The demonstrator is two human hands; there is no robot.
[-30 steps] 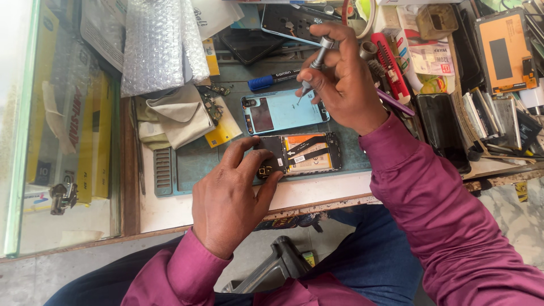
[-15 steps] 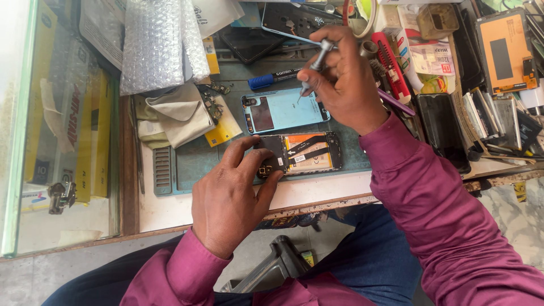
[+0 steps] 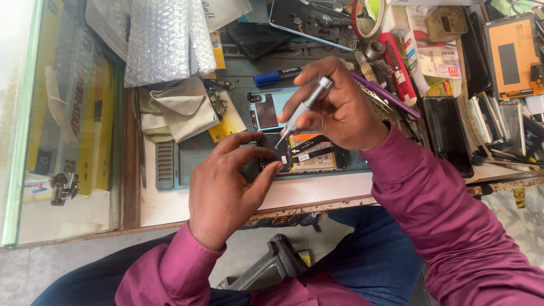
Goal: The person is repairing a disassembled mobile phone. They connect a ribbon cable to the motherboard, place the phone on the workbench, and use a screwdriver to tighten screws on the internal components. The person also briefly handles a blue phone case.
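The left hand [image 3: 226, 190] comes up from the lower edge in a magenta sleeve, palm down, its thumb and curled fingers [image 3: 249, 153] pinching the left end of an opened black smartphone with an orange-labelled battery [image 3: 309, 158]. That phone lies flat near the front edge of the grey-green work mat [image 3: 192, 153] on the cluttered surface [image 3: 317, 192].

The right hand [image 3: 340, 110] reaches in from the right, wrist bent down, and its fingers [image 3: 303, 105] are closed around a slim silver precision screwdriver [image 3: 303, 110]. The tool slants down to the left; its tip sits at the phone's upper-left part, seemingly touching a screw there, though the contact is too small to see clearly.

Just behind the opened phone lies a light blue phone back cover [image 3: 266, 107], partly hidden by the right hand. A blue marker pen [image 3: 277, 75] rests beyond it. A sheet of clear bubble wrap [image 3: 164, 39] and a folded beige cloth [image 3: 178, 107] lie at the left of the mat. A red-handled tool [image 3: 396, 65] and a purple pry stick [image 3: 388, 96] lie to the right.
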